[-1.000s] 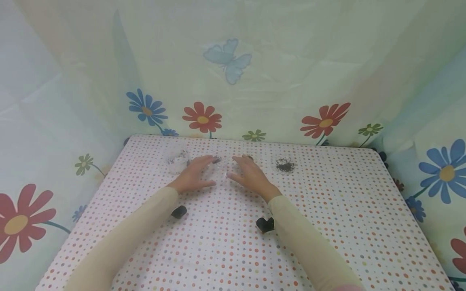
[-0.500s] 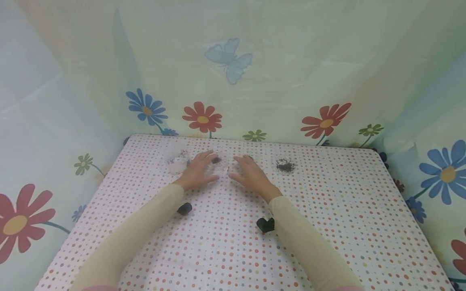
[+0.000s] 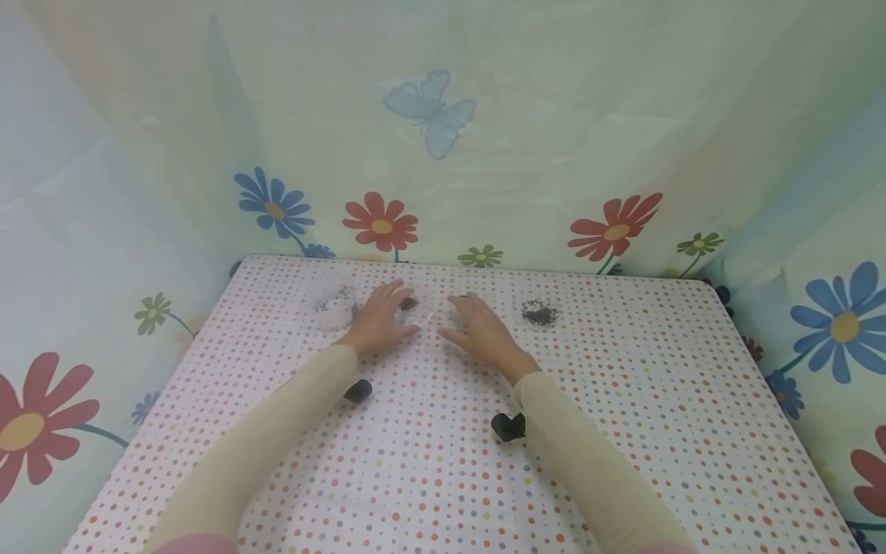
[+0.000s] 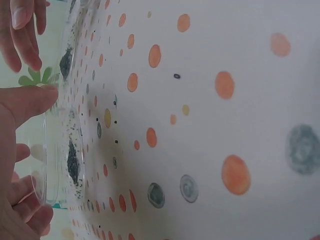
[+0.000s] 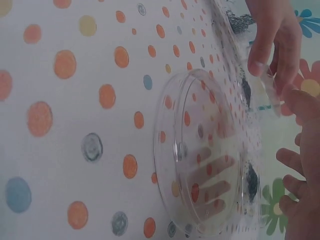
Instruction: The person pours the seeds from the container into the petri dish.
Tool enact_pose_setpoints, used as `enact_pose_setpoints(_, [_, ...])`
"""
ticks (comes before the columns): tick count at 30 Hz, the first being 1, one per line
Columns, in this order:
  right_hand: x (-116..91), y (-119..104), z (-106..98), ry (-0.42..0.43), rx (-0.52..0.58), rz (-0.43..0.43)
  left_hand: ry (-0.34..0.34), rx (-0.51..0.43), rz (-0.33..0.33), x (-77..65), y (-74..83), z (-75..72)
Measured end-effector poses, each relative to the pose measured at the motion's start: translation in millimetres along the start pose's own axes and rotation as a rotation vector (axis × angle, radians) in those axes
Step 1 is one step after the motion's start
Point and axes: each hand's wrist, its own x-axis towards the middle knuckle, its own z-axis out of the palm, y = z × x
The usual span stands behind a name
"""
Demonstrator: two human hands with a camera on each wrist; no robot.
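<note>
Since the earlier frames, the left hand [image 3: 377, 319] has shifted a little farther from the person and to the right; the right hand [image 3: 484, 331] has barely moved. The left hand grips a clear round lid [image 4: 49, 175] between thumb and curled fingers. The lid is above the desk [image 3: 415, 477], just over a petri dish of dark grains [image 4: 73, 155]. Its broad face lies roughly level, seen nearly edge-on from the left wrist, so its diameter, the longest line across it, runs about parallel to the desk top, slightly tilted in the right wrist view. The right hand is relaxed, fingers spread and thumb apart, its fingertips reaching toward the left hand. Near it, a clear round dish [image 5: 200, 145] lies flat on the desk, showing a reflection of fingers. In the head view, one grain-strewn petri dish [image 3: 332, 322] sits left of the left hand; another, holding a dark heap [image 3: 540, 315], sits beyond the right hand.
</note>
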Motion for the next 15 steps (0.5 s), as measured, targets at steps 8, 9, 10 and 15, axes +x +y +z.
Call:
enact_pose_setpoints(8, [-3.8, 4.2, -3.6, 0.005, -0.002, -0.003, -0.042, -0.016, -0.054, 6.3, 1.2, 0.3])
enact_pose_setpoints(9, [-4.6, 4.3, -4.1, 0.008, 0.000, -0.004, -0.048, -0.014, -0.063, 7.0, 0.8, 0.6])
enact_pose_setpoints(10, [-5.4, 4.7, -4.4, 0.010, 0.003, -0.008, -0.051, -0.014, -0.070, 7.7, 0.3, 1.0])
enact_pose_setpoints(15, [-10.4, 4.9, -6.5, 0.020, 0.018, -0.010, -0.046, -0.028, -0.092, 10.1, -3.2, 3.5])
